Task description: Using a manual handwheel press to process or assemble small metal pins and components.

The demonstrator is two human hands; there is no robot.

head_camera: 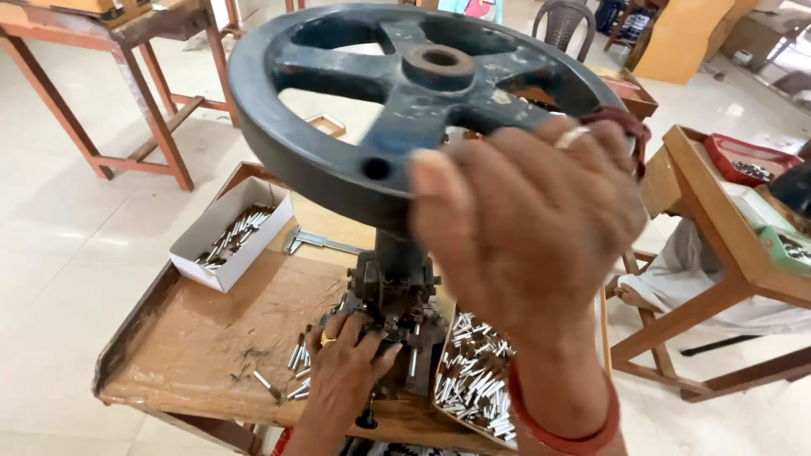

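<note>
Right hand [528, 224], blurred, grips the handwheel [405, 101] rim, hiding its near side, while left hand [342, 367] pinches, seemingly, a small metal pin under the press [393, 312] by the table's [194, 338] front edge.

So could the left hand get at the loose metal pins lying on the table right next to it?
Probably yes. The left hand rests at the base of the press, and the loose metal pins lie on the wooden table just beside its fingers, with nothing between them.

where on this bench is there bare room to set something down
Bare wood on the workbench between the white box and the left hand. Crowded around the press base, with loose metal pins and the pin tray.
</note>
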